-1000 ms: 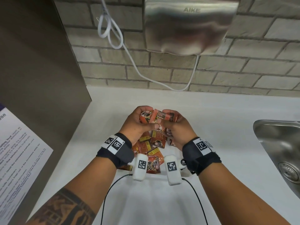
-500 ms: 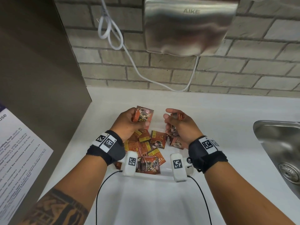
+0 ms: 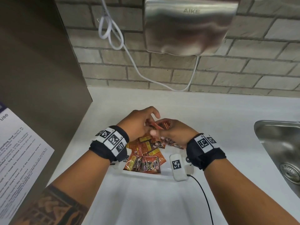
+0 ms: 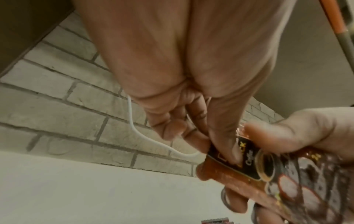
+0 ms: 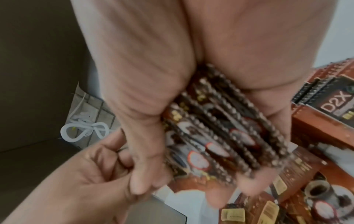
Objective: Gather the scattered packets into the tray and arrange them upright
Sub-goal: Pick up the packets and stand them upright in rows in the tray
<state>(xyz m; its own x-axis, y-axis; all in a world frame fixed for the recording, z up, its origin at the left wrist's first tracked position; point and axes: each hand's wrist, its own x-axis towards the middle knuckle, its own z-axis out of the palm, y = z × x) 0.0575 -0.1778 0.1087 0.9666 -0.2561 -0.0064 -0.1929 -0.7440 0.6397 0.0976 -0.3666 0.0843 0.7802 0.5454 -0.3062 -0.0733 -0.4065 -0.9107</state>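
My right hand [image 3: 174, 133] has its grip curled round a stack of packets [image 5: 216, 133] held on edge, and my left hand [image 3: 138, 125] pinches one more packet [image 4: 247, 163] against that stack's near face. Below both grips, the loose packets [image 3: 144, 153] lie flat in the white tray [image 3: 146, 173]. I should square the edges before lowering the stack upright, squeezing lightly so nothing fans out.
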